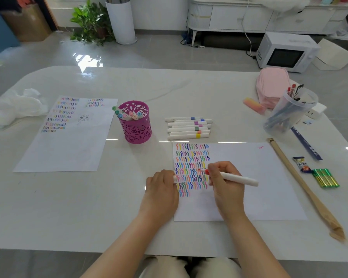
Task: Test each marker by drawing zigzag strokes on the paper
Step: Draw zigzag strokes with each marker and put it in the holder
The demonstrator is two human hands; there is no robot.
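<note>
Head view: the marker (pixel 236 179) lies slanted in the right hand (pixel 226 184), just right of the frame's center. Thumb and fingers are curled round its front end, and the white barrel sticks out toward the right. Its red tip touches the paper (pixel 253 189) at the right edge of a block of colored zigzag strokes (pixel 191 167), which fills the sheet's upper left part. A single small pink mark sits near the sheet's upper right corner.

The left hand (pixel 161 184) rests at the paper's left edge with its fingers curled. It pinches a small white piece, apparently the cap (pixel 175 178), at the fingertips.

Just above the paper, a row of white markers (pixel 187 128) with colored bands lies side by side on the table (pixel 189 91). To their left stands a purple pen cup (pixel 138 129) of cut-out metal, with several capped markers inside. Further left lies a second sheet (pixel 72 145) with rows of strokes across its top, and a crumpled white cloth (pixel 12 108) sits by the left edge of the frame.

To the right of the paper a long wooden stick (pixel 301 183) runs diagonally. Beyond it are a blue ruler (pixel 306 145), a small packet (pixel 301 163) and a pack of green batteries (pixel 325 178). In the upper right of the table a clear container (pixel 289 113) holds pens, near a pink pencil case (pixel 271 87) and a pink-and-yellow stick (pixel 254 106).

On the floor beyond the table are a white microwave (pixel 285 51), a leafy plant (pixel 90 23), a tall white pot (pixel 122 21) and a white cabinet (pixel 249 16).
</note>
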